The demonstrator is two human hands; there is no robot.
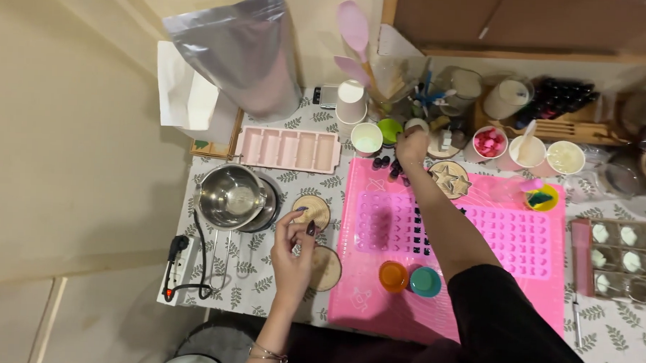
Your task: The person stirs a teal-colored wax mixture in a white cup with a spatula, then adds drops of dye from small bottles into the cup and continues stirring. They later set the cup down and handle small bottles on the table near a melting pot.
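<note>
Nearest the camera, the left hand (294, 246) is hovering with its fingers loosely spread and holding nothing, fingertips just over the round wooden coaster (312, 210) at its 1 o'clock, while a second wooden disc (327, 268) is lying just beside the palm at 3 o'clock. At 9 o'clock of that hand a steel pot (231, 196) is sitting on a small hot plate, its black cord running down to a white power strip (177, 269). At 3 o'clock, an orange cup (393, 275) and a teal cup (425, 282) are standing touching each other on the pink silicone mat (376, 312), with a pink mould of many small cavities (511, 237) lying beyond them. Farther off, the right hand (411, 144) is reaching out at 12 o'clock, fingers bunched narrow among the small jars; whether it is pinching anything I cannot tell. Just at its 9 o'clock a white cup (367, 139) and a green-lidded tub (390, 130) are standing, and a pink bar mould (290, 149) is lying further along. Farthest back, a silver pouch (241, 53) is leaning against the wall
</note>
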